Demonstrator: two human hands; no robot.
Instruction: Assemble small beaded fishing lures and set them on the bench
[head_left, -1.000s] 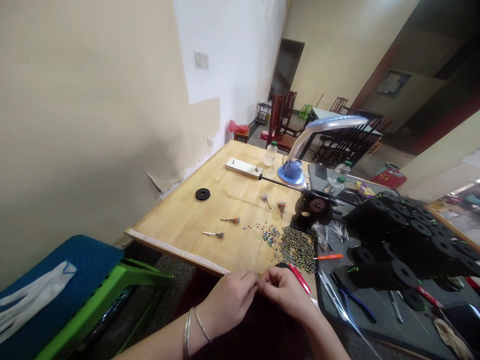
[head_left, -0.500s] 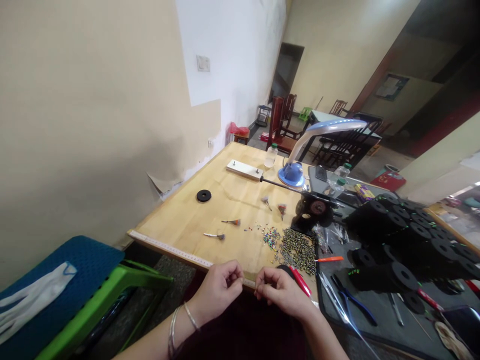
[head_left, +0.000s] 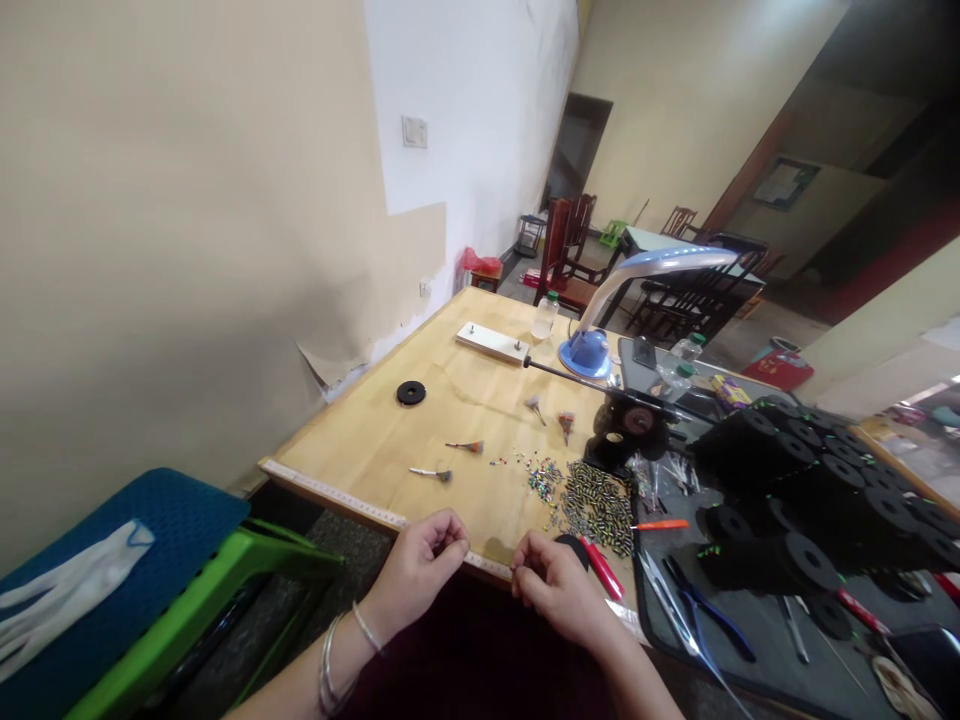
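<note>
My left hand (head_left: 427, 562) is over the table's front edge with thumb and fingers pinched together. To its right, across a gap, my right hand (head_left: 551, 583) is closed in a similar pinch. Anything between the fingertips of either hand is too fine to make out. Just beyond my right hand lies a heap of small dark and yellow pieces (head_left: 598, 508), with tiny coloured beads (head_left: 543, 480) scattered beside it. A dark round object (head_left: 573, 549) and a red-handled tool (head_left: 602, 568) sit close to my right hand. A measuring tape strip (head_left: 337, 494) runs along the front edge.
Small brush-like bundles (head_left: 466, 447) and a black ring (head_left: 410, 393) lie on the wooden table. Behind the heap stands a black winding device (head_left: 630, 425), near a blue lamp (head_left: 586, 352). Pliers (head_left: 709, 610) and black foam spools (head_left: 795, 565) occupy the grey mat at right.
My left hand has moved left, widening the gap between my hands. My right hand has barely moved and both stay pinched. The view has shifted slightly.
</note>
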